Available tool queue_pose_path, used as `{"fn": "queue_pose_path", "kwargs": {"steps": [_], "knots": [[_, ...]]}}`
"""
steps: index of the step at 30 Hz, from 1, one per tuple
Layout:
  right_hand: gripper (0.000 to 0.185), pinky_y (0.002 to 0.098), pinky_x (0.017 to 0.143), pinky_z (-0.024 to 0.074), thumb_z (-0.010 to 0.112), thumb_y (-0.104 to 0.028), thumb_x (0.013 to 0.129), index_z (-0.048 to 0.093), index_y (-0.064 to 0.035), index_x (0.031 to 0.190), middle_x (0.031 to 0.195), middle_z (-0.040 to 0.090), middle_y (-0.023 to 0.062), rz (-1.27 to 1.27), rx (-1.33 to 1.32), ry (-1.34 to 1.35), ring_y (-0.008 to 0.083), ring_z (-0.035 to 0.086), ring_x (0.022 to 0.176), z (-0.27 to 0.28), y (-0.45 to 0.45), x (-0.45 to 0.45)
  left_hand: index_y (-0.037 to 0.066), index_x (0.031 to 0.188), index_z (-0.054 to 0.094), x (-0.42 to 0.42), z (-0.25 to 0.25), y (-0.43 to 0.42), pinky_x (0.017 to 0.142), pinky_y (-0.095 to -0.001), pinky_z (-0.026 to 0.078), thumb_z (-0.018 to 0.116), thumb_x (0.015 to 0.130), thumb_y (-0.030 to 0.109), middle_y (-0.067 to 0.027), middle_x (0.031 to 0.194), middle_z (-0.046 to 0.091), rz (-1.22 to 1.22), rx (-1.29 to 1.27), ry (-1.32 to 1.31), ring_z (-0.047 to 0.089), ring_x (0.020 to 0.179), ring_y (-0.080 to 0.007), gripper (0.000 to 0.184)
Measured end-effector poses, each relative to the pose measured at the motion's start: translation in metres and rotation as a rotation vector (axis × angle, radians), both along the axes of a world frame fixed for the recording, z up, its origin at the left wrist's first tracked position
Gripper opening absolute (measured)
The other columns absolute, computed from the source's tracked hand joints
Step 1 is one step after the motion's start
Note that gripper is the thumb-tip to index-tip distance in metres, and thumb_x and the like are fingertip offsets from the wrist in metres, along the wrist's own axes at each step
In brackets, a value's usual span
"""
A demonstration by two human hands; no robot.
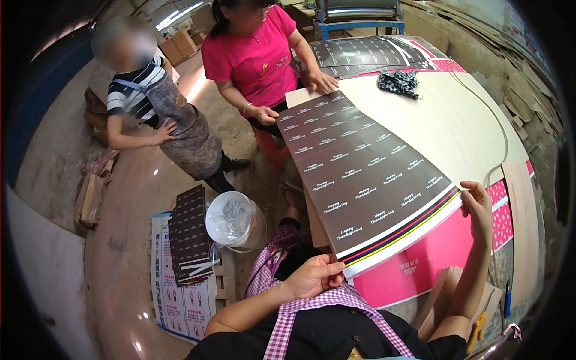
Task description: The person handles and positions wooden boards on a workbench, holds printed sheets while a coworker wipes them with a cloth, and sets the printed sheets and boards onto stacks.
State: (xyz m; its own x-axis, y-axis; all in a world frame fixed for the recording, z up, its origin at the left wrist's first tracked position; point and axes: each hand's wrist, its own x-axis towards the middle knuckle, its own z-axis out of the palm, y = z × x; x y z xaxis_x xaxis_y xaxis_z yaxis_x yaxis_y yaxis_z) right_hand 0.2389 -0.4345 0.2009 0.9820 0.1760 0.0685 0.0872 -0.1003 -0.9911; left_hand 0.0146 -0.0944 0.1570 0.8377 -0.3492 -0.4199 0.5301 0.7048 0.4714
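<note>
Got white bucket (260, 227) w/ clear plastic (236, 217) inside, nr pallet (224, 282). Also crumpled blk/wht rag (399, 83), blue-framed roller m/c (359, 12) in bkgd, cardbd boxes (179, 47) top L, yellow tool (478, 327) btm R.

Brown sheet (354, 165) (white lettering (370, 192), red, blue and yellow edge stripes (403, 227)), purple-checked apron (336, 296), pink shirt (249, 63)

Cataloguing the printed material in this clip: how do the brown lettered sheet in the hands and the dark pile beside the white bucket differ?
The brown lettered sheet is held at its striped edge by the left hand and right hand; the dark pile lies with no hand on it, beside the white bucket.
The brown lettered sheet looks like a single layer, while the dark pile shows several stacked edges.
Both are dark with rows of pale print.
</note>
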Motion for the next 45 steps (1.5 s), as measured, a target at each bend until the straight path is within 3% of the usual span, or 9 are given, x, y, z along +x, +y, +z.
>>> {"fn": "queue_pose_path", "kwargs": {"steps": [45], "knots": [[0.017,0.0164,0.043,0.0356,0.056,-0.008,0.088,0.056,-0.0007,0.103,0.071,0.055,-0.0015,0.007,-0.012,0.013,0.0029,0.046,0.052,-0.0003,0.0034,-0.0009,0.006,0.097,0.058,0.0012,-0.0004,0.0021,0.061,-0.0194,0.047,0.059,0.09,0.014,-0.0022,0.077,0.062,0.051,-0.006,0.036,0.059,0.066,-0.0079,0.011]]}}
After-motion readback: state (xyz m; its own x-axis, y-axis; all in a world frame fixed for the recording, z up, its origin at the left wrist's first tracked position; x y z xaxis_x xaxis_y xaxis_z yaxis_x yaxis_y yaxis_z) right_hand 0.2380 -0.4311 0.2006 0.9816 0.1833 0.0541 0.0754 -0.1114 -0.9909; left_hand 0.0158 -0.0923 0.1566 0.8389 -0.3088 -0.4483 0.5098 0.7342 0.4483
